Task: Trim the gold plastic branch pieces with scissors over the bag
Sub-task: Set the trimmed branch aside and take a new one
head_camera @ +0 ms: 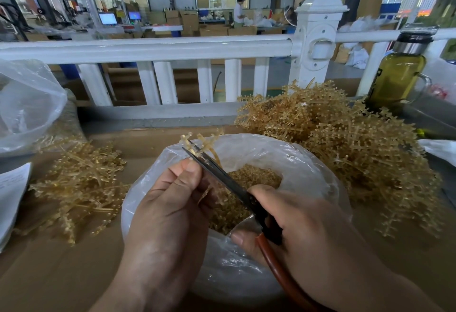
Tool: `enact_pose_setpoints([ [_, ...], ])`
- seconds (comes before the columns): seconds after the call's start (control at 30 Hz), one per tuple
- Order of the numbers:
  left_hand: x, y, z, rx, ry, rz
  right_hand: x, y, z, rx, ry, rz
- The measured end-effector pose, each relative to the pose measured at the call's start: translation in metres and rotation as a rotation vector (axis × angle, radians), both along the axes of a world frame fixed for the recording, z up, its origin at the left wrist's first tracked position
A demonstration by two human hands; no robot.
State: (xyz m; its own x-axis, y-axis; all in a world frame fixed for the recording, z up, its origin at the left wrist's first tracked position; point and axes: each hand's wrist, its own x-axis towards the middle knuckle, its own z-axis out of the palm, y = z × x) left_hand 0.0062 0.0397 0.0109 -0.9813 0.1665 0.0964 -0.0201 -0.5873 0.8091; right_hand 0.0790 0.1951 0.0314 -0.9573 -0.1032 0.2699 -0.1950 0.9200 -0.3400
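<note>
My left hand (170, 203) pinches a gold plastic branch piece (208, 145) and holds it up over the open clear plastic bag (303, 163). My right hand (303, 223) grips black scissors (222, 176) by their red-brown handles. The blades are slightly apart around the branch's upper stem. Small gold cut bits (249, 178) fill the bottom of the bag. The lower part of the branch is hidden behind my left fingers.
A big heap of gold branches (345, 144) lies to the right, a smaller heap (81, 188) to the left, all on brown cardboard (61, 274). Another clear bag (27, 104) stands far left, paper (12, 188) beside it. A green bottle (397, 74) and white railing (172, 47) stand behind.
</note>
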Motion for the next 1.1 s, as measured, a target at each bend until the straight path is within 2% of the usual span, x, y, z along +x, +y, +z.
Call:
enact_pose_setpoints([
  [0.57, -0.0009, 0.0014, -0.0016, 0.004, -0.021, 0.018, -0.0024, -0.0033, -0.0009, -0.054, -0.034, 0.014],
  [1.1, -0.0024, 0.0025, -0.0039, 0.07, -0.046, 0.006, -0.0026, -0.0018, -0.0061, -0.038, 0.05, -0.002],
])
